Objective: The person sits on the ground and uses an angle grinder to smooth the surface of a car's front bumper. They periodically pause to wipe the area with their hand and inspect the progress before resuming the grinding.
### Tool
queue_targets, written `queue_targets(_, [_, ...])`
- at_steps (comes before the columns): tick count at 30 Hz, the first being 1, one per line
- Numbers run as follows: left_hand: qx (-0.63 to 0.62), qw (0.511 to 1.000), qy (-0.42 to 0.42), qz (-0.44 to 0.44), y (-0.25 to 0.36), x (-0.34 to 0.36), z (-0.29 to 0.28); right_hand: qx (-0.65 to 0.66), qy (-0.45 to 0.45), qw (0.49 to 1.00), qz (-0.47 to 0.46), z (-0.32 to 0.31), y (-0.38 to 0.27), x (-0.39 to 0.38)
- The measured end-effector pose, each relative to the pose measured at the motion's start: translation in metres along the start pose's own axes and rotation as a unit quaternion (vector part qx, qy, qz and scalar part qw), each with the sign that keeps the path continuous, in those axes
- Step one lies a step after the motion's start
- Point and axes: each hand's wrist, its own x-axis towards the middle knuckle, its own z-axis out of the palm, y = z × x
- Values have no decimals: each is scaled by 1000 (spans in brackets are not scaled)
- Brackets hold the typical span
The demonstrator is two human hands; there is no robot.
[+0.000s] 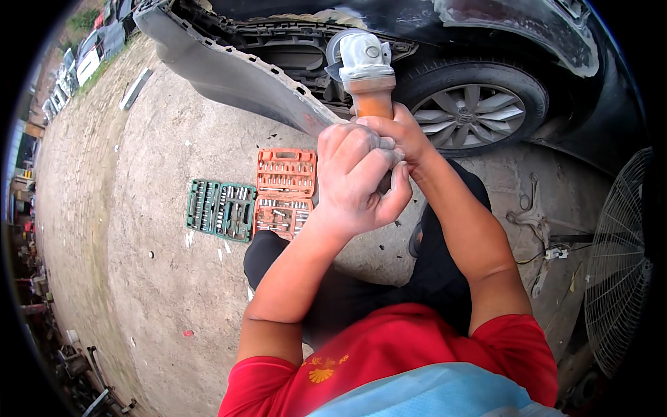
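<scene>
An angle grinder (374, 103) with an orange body and a dusty, pale head points away from me, at the edge of a dark car's front end. My right hand (403, 135) is wrapped round its body from the right. Closed over the rear of the tool is my left hand (361, 174), its knuckles dusty and its thumb at the right; most of what lies under it is hidden. The grinder's disc (335, 50) shows partly at the left of the head. Just beyond hangs a grey bumper (240, 87), its slotted edge close to the tool.
The car's front wheel (465, 111) is right of the grinder. An orange socket set (285, 174) and a green socket set (221, 208) lie unfolded on the concrete. A wire-guarded fan (618, 264), a metal stand (533, 215) and a power strip (556, 254) are at the right.
</scene>
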Motion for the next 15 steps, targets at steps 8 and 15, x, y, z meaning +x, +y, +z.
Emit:
queue_targets(8, [0, 1000, -6, -8, 2, 2, 0, -21, 0, 1000, -4, 0, 0, 4])
queue_targets(15, [4, 1000, -9, -6, 2, 2, 0, -32, 9, 999, -6, 1, -1, 1])
